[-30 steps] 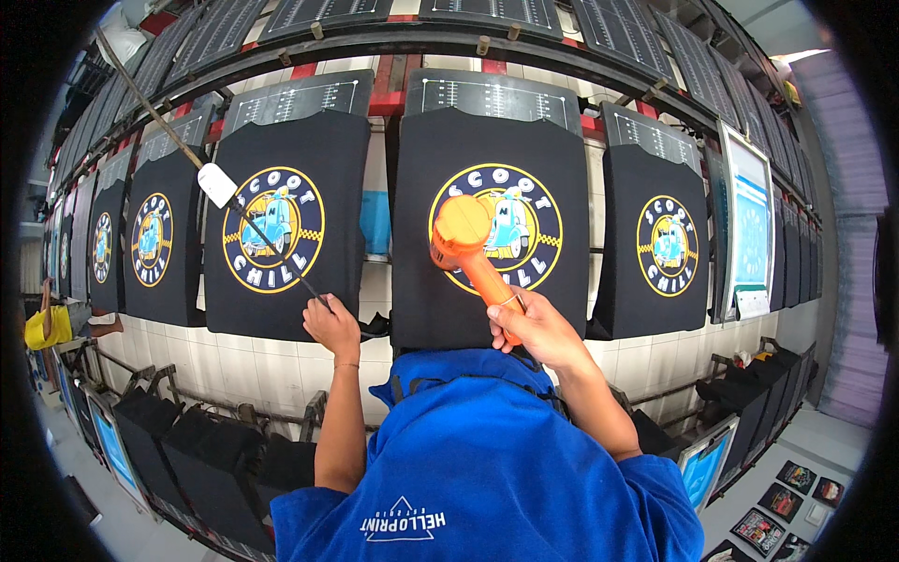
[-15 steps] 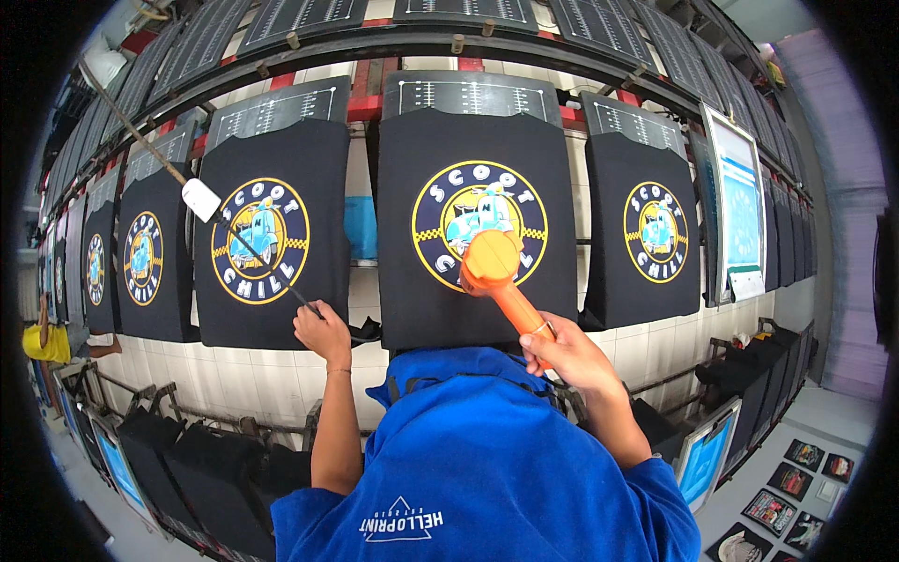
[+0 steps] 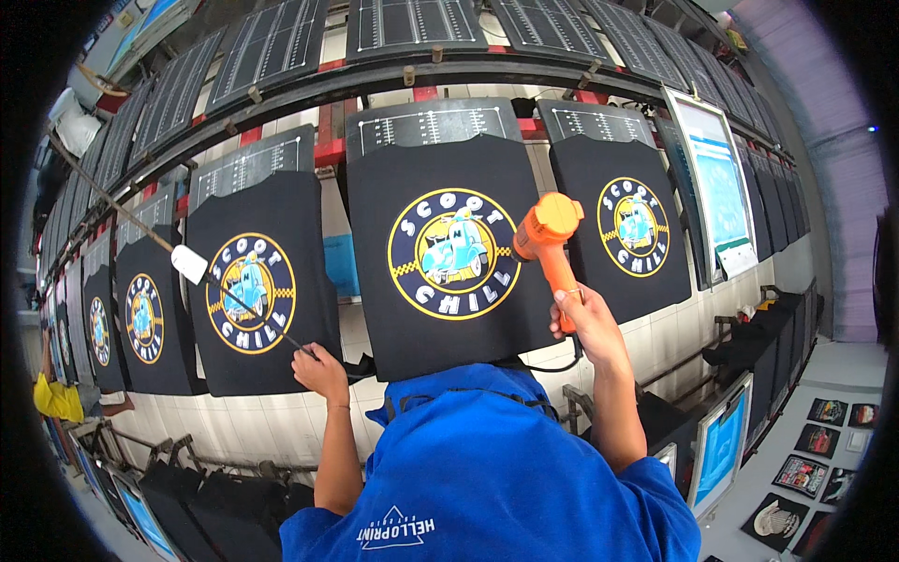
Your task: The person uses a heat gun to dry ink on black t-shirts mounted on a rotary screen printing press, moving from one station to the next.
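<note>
My right hand [image 3: 594, 323] grips the handle of an orange hot-air dryer [image 3: 552, 225], its fingers wrapped round it. The dryer's head is over the right edge of the black T-shirt [image 3: 375, 201] in front of me. A round scooter print [image 3: 453, 254] in yellow, white and light blue lies on that shirt. My left hand [image 3: 322, 377] is closed on a black power cable [image 3: 251, 311]. From there the cable runs up and left to a white socket block [image 3: 190, 265], passing in front of another printed shirt [image 3: 220, 201].
A printing screen [image 3: 716, 178] in a pale frame leans at the right, beyond another printed shirt [image 3: 573, 173]. Bare black boards [image 3: 417, 26] line the far rack behind a metal rail [image 3: 318, 91]. A person in yellow [image 3: 58, 398] is at the far left.
The dryer in my right hand has moved right, off the middle shirt's print to its right edge. My left hand still holds the cable. The whole view has shifted and tilted.
</note>
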Motion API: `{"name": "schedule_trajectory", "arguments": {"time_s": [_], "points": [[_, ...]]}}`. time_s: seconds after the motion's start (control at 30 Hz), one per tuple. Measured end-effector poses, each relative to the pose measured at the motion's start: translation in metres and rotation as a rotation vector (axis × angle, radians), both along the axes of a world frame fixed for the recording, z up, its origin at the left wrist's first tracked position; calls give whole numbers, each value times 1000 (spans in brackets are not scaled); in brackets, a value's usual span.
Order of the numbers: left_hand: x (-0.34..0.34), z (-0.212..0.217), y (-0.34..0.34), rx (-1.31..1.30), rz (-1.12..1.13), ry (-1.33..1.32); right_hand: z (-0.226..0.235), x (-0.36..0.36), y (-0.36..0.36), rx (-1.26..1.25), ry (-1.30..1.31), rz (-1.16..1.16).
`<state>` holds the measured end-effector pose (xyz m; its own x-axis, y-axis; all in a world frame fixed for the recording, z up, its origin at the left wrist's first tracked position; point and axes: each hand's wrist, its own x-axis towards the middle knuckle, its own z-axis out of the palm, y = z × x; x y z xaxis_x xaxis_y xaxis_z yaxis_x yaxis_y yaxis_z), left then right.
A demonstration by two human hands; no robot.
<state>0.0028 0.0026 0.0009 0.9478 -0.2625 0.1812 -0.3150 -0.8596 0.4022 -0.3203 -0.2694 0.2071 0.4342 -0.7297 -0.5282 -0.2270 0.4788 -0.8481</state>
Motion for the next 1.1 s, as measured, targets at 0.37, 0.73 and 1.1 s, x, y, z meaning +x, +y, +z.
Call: {"name": "schedule_trajectory", "arguments": {"time_s": [0.37,0.73,1.1], "points": [[1,-6,1,30,-14,-13,-14,44,-54,-52,-71,-16],[-2,-1,-3,-13,-1,-18,-28,100,-75,-66,-222,52],[-3,-3,-1,12,36,-23,-46,138,-71,-116,-245,240]]}}
